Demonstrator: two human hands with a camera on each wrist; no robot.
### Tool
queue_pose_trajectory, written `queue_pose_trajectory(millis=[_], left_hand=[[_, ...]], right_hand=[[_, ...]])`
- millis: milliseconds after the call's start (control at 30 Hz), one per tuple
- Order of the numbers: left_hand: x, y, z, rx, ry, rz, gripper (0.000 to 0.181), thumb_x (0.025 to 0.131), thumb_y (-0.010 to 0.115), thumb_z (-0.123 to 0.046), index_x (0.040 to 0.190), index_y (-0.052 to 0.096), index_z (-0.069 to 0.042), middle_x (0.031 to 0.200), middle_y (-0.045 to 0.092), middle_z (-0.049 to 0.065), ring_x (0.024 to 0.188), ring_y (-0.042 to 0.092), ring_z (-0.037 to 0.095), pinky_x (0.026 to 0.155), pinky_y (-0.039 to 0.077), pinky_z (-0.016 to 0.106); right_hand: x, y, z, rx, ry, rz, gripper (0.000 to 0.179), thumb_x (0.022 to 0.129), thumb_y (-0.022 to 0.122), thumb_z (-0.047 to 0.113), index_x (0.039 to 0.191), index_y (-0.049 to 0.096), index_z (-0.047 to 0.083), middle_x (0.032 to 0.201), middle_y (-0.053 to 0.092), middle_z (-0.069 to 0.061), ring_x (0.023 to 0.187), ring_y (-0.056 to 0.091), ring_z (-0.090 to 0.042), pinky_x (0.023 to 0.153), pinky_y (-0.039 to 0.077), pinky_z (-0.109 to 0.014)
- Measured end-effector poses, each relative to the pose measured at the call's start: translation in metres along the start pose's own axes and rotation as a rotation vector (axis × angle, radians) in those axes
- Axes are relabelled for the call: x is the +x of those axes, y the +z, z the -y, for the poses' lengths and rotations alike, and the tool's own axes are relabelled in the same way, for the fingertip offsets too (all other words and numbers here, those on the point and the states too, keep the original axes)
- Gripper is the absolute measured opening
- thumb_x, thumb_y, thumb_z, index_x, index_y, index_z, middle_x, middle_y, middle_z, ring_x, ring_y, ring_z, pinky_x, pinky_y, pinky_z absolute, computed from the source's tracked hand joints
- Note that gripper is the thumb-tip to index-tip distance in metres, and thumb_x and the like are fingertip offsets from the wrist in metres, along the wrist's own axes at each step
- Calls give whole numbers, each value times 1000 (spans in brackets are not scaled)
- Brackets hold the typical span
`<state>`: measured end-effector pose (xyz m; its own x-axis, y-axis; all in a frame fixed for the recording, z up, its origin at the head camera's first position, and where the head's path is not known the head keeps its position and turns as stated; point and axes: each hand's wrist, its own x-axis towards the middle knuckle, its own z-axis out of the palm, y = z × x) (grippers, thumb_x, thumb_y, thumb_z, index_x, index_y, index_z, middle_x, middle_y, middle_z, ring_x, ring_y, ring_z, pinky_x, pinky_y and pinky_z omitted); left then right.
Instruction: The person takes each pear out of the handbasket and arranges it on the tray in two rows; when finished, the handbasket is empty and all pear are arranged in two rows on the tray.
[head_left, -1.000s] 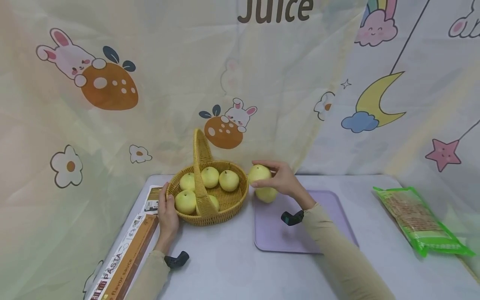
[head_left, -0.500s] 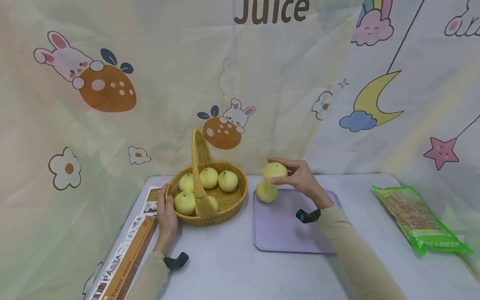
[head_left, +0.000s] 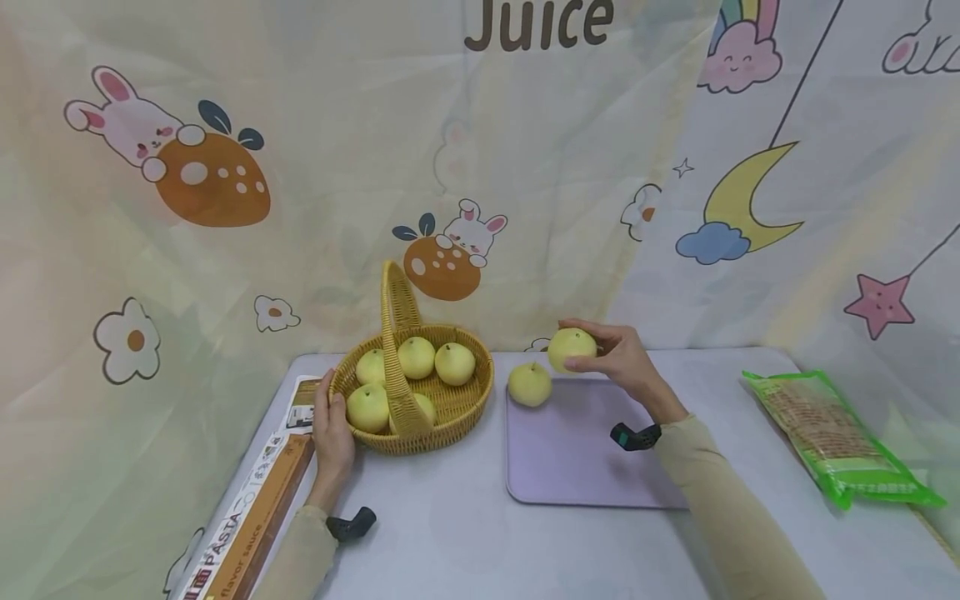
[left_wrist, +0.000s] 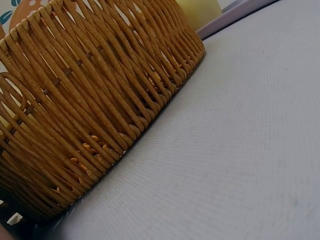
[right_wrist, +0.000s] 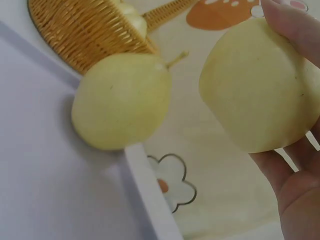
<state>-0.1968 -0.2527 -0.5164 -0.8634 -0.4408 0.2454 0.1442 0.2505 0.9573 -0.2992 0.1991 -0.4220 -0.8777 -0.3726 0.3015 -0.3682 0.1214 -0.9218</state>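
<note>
In the head view my right hand (head_left: 626, 358) grips a pale yellow pear (head_left: 572, 349) above the far part of a lilac tray (head_left: 585, 450). Fingers and thumb wrap this pear in the right wrist view. A second pear (head_left: 529, 385) sits in the tray's far left corner, its stem up. Left of the tray stands a yellow wicker basket (head_left: 457, 429) with a tall handle and several pears (head_left: 368, 408) inside. My left hand (head_left: 333, 433) rests against the basket's left outer side, its fingers fairly straight along the wall. Only the woven wall (left_wrist: 100, 85) fills most of the left wrist view.
Along the table's left edge lies a long pasta box (head_left: 255, 517), with another flat package (head_left: 303, 404) behind it. A green-edged bag (head_left: 840, 437) lies at the right. A printed curtain (head_left: 330, 167) hangs right behind the table (head_left: 427, 525).
My right hand has carried the pear rightward from beside the basket's rim to over the tray, uncovering the pear in the corner. My left hand and the basket have stayed in place.
</note>
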Motion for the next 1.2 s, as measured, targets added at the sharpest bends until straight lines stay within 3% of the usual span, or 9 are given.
queue_pose_trajectory(millis=[300,500,700,967,1200], left_hand=[[1,0,1,6,4,5,53,116,28,-31,169,28,-25,176,26,3,165,18,26,137,13,50],[0,0,1,6,0,8,53,116,28,-32,168,28,-28,175,27,1,165,19,24,137,15,49],[2,0,2,16,-6,6,53,116,28,-31,169,28,-27,176,27,1,165,19,24,137,14,49],[2,-1,3,19,-17,1,54,115,27,-30,169,27,-25,176,27,1,165,18,23,138,13,49],[2,-1,3,10,-1,9,53,115,27,-29,169,28,-26,176,27,1,165,18,23,137,14,49]], right_hand=[[-10,-4,-21,11,47,11,67,83,89,0,145,64,2,147,66,-14,121,67,-7,96,59,-19],[-14,-5,-33,-11,68,4,67,81,90,2,144,65,2,148,66,-9,127,64,-2,100,56,-16],[-16,-5,-46,-18,107,-8,69,79,93,5,143,65,1,148,65,-14,129,61,0,101,54,-14],[-19,-2,-65,-15,147,-21,68,76,95,5,139,69,2,142,70,-8,127,61,3,102,52,-12],[-21,0,-75,-37,154,3,68,77,95,7,140,68,3,149,63,-16,126,61,7,106,48,-9]])
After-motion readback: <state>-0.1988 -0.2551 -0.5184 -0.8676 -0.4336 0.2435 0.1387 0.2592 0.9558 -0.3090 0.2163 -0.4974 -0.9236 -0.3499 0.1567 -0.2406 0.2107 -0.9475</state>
